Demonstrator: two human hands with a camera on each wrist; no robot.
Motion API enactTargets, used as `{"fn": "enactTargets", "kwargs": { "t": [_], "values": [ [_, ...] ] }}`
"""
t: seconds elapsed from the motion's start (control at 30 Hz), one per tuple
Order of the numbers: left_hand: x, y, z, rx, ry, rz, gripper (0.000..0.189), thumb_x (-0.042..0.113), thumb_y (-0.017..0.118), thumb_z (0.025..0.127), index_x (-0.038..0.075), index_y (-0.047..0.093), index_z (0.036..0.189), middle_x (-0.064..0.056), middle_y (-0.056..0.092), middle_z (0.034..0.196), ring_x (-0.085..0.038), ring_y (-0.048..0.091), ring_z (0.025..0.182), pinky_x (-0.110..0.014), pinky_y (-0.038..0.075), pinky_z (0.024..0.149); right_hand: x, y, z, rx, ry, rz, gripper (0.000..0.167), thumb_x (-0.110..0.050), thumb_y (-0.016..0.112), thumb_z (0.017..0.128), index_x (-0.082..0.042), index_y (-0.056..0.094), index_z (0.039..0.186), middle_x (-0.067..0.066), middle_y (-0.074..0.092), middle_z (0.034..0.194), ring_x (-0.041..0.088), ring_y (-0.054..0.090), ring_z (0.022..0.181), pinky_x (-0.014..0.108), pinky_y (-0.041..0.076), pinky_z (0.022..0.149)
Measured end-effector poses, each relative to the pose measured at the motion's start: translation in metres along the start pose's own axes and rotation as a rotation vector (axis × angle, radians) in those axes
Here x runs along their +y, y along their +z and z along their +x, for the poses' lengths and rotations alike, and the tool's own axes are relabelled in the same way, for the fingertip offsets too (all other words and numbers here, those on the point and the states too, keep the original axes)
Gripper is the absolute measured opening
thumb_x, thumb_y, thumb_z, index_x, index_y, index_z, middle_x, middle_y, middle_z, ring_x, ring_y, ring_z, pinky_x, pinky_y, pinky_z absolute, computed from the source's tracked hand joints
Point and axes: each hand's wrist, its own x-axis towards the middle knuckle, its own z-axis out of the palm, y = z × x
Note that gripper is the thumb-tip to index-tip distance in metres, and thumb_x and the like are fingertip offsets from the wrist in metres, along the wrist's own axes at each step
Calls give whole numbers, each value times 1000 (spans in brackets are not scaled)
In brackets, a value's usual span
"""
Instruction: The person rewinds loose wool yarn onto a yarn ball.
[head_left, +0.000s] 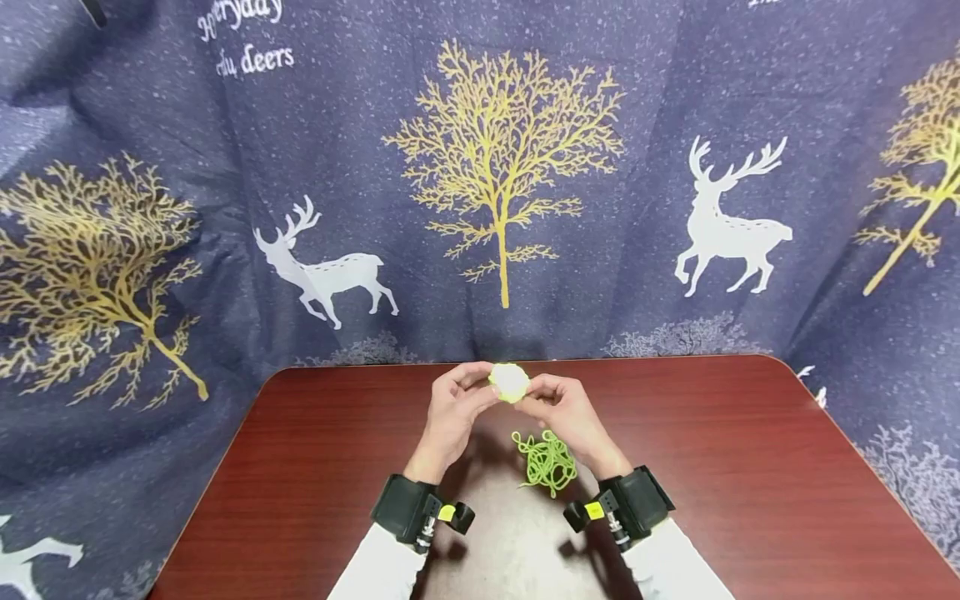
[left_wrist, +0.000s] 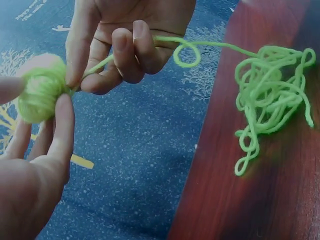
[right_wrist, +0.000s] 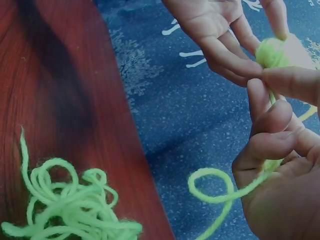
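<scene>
Left hand (head_left: 452, 410): fingers pinch side of yarn ball (head_left: 510, 383), likely so it won't spin or slip. Ball sits up in air between both hands, off bench (head_left: 322, 467), maybe so fingers can get all round it. Loose yarn pile (head_left: 550, 462) lies on bench, below hands; strand (left_wrist: 212, 43) goes up from it with slack loop, so likely no hard tug on ball. Right hand (head_left: 567, 412): fingers pinch strand right by ball, others curl round it, likely keeping it from flopping.
</scene>
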Motion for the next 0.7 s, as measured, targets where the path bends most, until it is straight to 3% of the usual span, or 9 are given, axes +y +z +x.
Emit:
{"fn": "enactTargets", "kwargs": {
  "t": [0.2, 0.37, 0.53, 0.7],
  "values": [
    [-3, 1, 0, 94, 55, 205, 38, -12, 70, 82, -12, 61, 118, -14, 68, 110, -20, 67, 97, -27, 57, 81, 1, -2, -2, 24, 15, 24, 23, -6, 77, 87, 7, 69, 104, 6, 68, 83, 7, 47, 55, 19, 37, 47],
    [-2, -2, -2, 17, 96, 361, 44, -9, 72, 83, -9, 61, 126, -21, 65, 118, -27, 65, 103, -29, 57, 86, 4, -3, -2, 33, 38, 12, 28, -12, 79, 88, 6, 70, 108, 2, 68, 81, 8, 46, 55, 19, 37, 47],
    [6, -6, 1, -90, 42, 351, 41, -7, 72, 85, -8, 62, 124, -22, 65, 120, -23, 64, 108, -30, 56, 90, 2, -3, -1, 25, 22, 8, 28, -10, 79, 88, 7, 70, 109, 4, 68, 84, 7, 48, 58, 19, 37, 47],
    [12, -8, 3, -81, -33, 314, 40, -12, 69, 86, -8, 58, 124, -21, 66, 116, -20, 66, 104, -29, 58, 86, 4, -4, 0, 31, -7, -36, 25, -9, 77, 89, 5, 71, 109, 6, 70, 85, 12, 55, 64, 21, 43, 51]
  ]
}}
